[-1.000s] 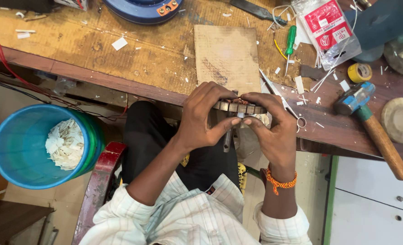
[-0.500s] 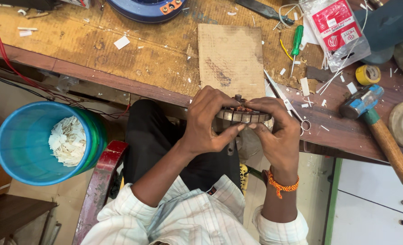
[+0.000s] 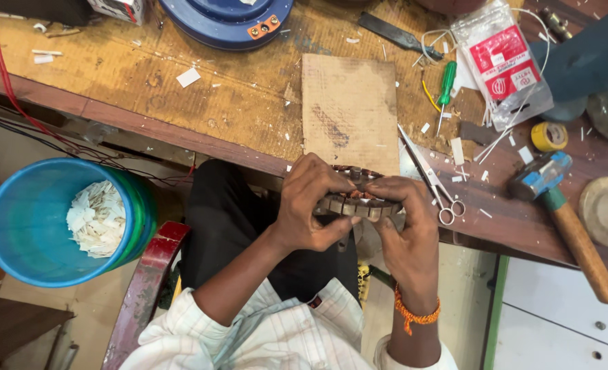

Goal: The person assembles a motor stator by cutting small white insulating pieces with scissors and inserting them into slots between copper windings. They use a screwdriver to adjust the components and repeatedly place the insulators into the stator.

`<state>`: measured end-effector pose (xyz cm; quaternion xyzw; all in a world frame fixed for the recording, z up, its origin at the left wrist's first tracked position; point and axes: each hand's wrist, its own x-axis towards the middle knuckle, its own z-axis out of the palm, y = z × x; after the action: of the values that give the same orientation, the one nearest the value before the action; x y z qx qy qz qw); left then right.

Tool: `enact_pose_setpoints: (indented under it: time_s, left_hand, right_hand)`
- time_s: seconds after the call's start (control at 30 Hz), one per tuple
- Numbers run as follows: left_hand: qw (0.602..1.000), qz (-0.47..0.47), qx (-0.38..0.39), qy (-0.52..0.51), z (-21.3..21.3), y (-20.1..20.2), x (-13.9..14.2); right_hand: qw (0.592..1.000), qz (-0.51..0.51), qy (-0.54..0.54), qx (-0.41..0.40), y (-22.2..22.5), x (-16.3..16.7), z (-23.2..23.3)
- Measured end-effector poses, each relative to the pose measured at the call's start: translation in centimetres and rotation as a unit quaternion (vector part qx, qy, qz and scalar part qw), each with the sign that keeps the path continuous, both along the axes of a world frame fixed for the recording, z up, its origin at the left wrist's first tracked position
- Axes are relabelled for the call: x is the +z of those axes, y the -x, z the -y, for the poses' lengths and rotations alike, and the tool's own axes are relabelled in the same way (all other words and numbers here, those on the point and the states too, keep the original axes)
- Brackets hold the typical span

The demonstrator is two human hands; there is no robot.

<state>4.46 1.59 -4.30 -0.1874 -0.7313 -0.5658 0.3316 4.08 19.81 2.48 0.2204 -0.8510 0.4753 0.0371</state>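
A ring-shaped metal motor stator (image 3: 356, 203) with copper windings is held at the near edge of the wooden workbench (image 3: 181, 103). My left hand (image 3: 312, 205) grips its left side, fingers curled over the top. My right hand (image 3: 407, 229) grips its right side, with an orange thread band on that wrist. Both hands cover much of the ring. A piece of brown cardboard (image 3: 348, 109) lies on the bench just beyond it.
Scissors (image 3: 428, 179), a blue-headed hammer (image 3: 564, 219), a green screwdriver (image 3: 445, 89), a yellow tape roll (image 3: 548, 136), a plastic packet (image 3: 502, 62) and a blue round housing (image 3: 229, 20) lie on the bench. A blue bucket (image 3: 16, 226) of white scraps stands at left, beside a red chair arm (image 3: 146, 281).
Both hands have shifted slightly on the stator, turning it a little; the left fingers now curl further over its top. The view has drifted slightly.
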Motion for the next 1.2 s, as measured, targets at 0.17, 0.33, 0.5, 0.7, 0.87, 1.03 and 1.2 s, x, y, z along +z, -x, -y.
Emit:
enact_pose_setpoints:
  time_s: [0.17, 0.33, 0.5, 0.7, 0.87, 1.03, 1.2]
  left_hand:
    - [0.999, 0.026, -0.025, -0.022, 0.7, 0.2, 0.3]
    - [0.992, 0.075, -0.099, -0.013, 2.9, 0.5, 1.8]
    - [0.990, 0.101, -0.093, 0.035, 2.9, 0.0, 3.5]
    - [0.988, 0.105, -0.057, 0.100, 2.6, -0.9, 3.8]
    - [0.986, 0.075, -0.040, 0.143, 2.0, -1.7, 2.7]
    - [0.992, 0.046, -0.110, 0.032, 3.1, -1.0, 1.1]
    - [0.998, -0.007, -0.056, 0.022, 1.7, -0.3, 0.9]
  right_hand:
    - [0.999, -0.010, 0.010, 0.035, 1.3, -1.1, -0.5]
    - [0.989, 0.038, 0.086, 0.111, 2.7, -2.0, -1.0]
    - [0.986, 0.092, 0.111, 0.089, 1.8, -1.5, -1.1]
    - [0.992, 0.015, 0.078, 0.103, 1.8, -1.8, -0.9]
    - [0.993, 0.009, 0.066, 0.101, 1.3, -2.1, -1.4]
    - [0.976, 0.064, 0.191, 0.083, 1.4, -3.3, -0.9]
    - [0.965, 0.108, 0.240, 0.002, 1.6, -4.4, -1.0]
